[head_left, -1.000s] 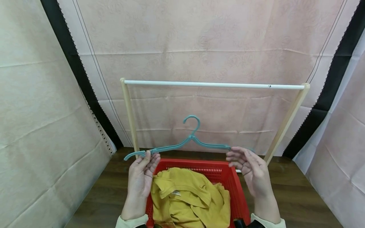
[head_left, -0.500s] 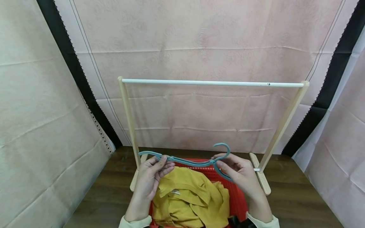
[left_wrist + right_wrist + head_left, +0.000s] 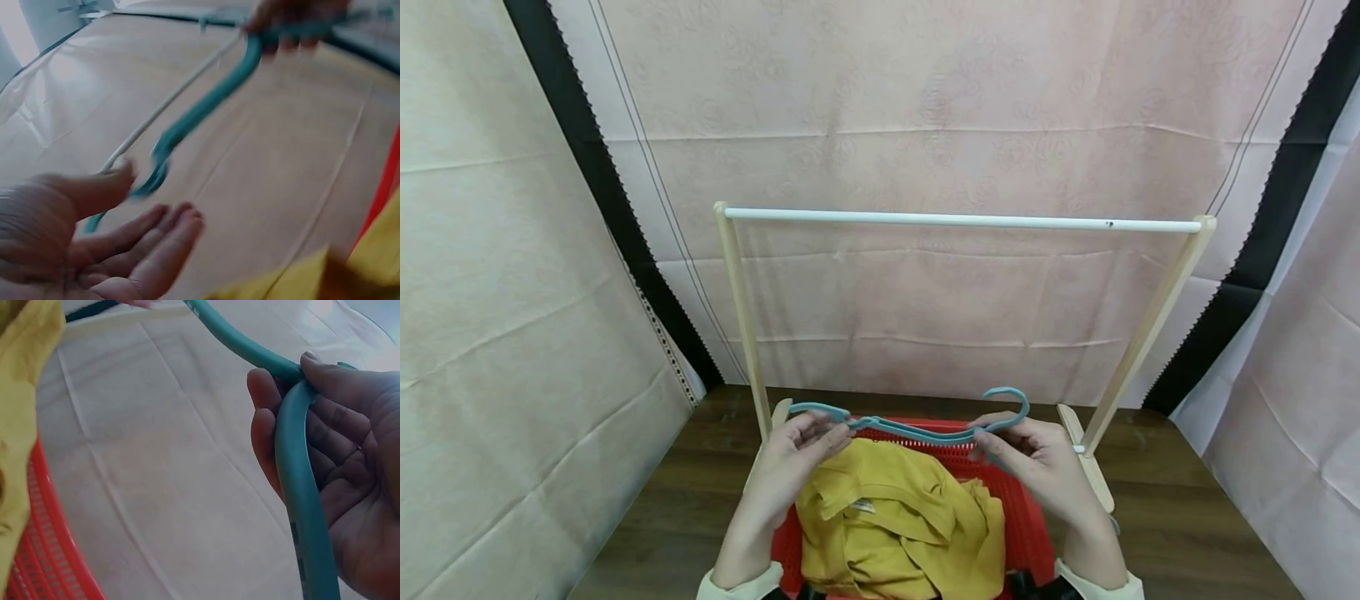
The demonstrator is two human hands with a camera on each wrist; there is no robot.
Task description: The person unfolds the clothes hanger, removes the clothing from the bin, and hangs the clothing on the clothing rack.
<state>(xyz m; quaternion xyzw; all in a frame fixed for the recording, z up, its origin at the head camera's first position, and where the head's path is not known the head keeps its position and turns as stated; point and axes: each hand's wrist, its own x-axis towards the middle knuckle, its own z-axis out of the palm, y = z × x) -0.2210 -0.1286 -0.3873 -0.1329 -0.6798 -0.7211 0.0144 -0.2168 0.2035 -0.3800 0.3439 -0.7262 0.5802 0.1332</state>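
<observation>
A teal clothes hanger (image 3: 912, 432) spans the space between my two hands, over the back of a red basket, its hook to the right. My right hand (image 3: 1037, 471) pinches it where the arms meet below the hook; the right wrist view shows thumb and fingers at that joint (image 3: 300, 487). At the other end is my left hand (image 3: 793, 462). In the blurred left wrist view its thumb and fingers (image 3: 165, 240) are spread apart, with the hanger's notched end passing just beyond the thumb. Below the hands lies a crumpled yellow garment (image 3: 902, 517).
The red basket (image 3: 1030, 525) under the garment stands on a dark wooden table (image 3: 1180, 508). Behind it rises a rack with a white bar (image 3: 955, 219) and two pale wooden posts (image 3: 1150, 333). Pale cloth walls (image 3: 925, 100) enclose the back and sides.
The hanger has come down and shifted right, turning its hook rightward. My right hand has moved from its right arm to the joint below the hook. My left hand's hold on the left arm has loosened.
</observation>
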